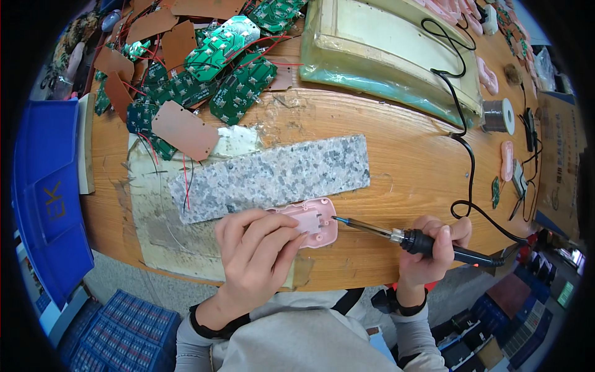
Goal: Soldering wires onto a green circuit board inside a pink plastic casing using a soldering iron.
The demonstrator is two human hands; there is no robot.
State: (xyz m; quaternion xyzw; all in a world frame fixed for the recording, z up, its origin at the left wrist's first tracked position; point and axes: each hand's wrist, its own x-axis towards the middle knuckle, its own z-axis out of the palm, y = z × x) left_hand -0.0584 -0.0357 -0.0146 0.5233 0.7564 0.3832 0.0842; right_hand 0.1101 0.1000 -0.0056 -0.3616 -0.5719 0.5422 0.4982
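Note:
My left hand (255,255) is closed on a pink plastic housing half (326,233), steadying it near the front edge of the table. The housing lies open side up, and its left part is hidden under my fingers. In my right hand (429,253) is a soldering iron (421,242) with a black handle and a metal shaft. Its tip reaches the right rim of the housing; whether it touches cannot be made out. Just behind the housing lies a speckled granite slab (279,173).
Green circuit boards (245,90) with red wires and brown boards pile up at the back left. A cream tray (384,56) stands at the back. The iron's black cable (471,167) loops on the right, near a solder spool (498,116). A blue bin (46,198) is at left.

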